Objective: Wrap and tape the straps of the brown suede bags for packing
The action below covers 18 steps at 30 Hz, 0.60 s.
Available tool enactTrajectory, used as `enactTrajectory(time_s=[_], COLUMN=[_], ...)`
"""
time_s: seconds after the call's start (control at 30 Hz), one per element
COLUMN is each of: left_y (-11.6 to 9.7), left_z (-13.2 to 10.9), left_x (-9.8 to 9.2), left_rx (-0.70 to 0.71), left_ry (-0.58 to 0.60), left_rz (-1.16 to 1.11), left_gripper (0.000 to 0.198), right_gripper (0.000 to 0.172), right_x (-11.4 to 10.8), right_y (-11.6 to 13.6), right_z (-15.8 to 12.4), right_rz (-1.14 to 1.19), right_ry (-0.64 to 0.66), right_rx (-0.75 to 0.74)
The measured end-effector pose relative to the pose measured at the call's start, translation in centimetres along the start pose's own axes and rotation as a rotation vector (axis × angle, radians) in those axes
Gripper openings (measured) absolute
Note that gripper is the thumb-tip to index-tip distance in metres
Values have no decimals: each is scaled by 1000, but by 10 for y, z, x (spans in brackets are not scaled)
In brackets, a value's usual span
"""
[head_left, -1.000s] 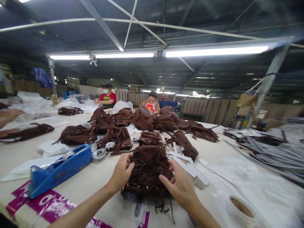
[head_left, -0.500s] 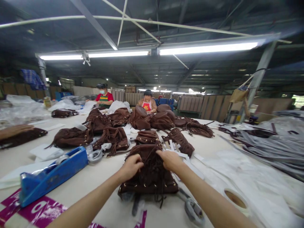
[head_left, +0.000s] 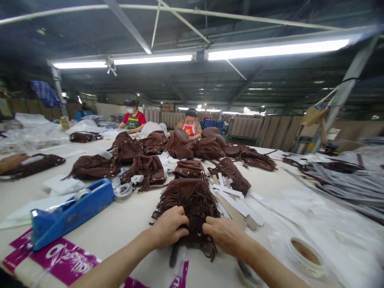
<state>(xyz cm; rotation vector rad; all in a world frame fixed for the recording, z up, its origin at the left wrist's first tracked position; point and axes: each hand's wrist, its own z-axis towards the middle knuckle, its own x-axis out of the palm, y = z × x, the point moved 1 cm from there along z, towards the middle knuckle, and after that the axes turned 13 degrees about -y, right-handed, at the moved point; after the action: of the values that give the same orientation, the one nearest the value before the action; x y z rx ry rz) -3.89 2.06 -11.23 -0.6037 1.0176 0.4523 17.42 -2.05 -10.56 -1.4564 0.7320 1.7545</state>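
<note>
Nearest you, your left hand (head_left: 170,226) and right hand (head_left: 221,235) each have a grip that looks pinched onto the near edge of the brown fringed bag (head_left: 192,194), which lies on the tabletop (head_left: 136,214) between the blue tape dispenser (head_left: 75,214) and the pale strips (head_left: 240,206). You seem to be arranging that edge, so the next move calls for gentle, even tension; beyond sit more brown bags (head_left: 190,170), then two co-workers (head_left: 134,121).

Pale tabletop (head_left: 270,186) bearing brown bags (head_left: 193,196), a blue tape dispenser (head_left: 72,216), white strips (head_left: 237,205), purple-and-white sheet (head_left: 72,258)
</note>
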Motion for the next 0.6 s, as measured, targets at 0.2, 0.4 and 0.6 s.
enactTrajectory(time_s=[0.2, 0.4, 0.6], left_y=[4, -29, -33], left_z=[8, 8, 27], left_x=[-3, -5, 15], left_rx=[-164, -286, -388], left_ry=[-66, -243, -264], left_rz=[69, 128, -213], left_gripper=[17, 31, 27], right_gripper=[25, 24, 14], right_x=[-22, -40, -18], right_y=[-61, -64, 9], right_z=[7, -7, -9], right_rz=[-38, -153, 7], right_ry=[-125, -286, -182], right_rx=[448, 693, 13])
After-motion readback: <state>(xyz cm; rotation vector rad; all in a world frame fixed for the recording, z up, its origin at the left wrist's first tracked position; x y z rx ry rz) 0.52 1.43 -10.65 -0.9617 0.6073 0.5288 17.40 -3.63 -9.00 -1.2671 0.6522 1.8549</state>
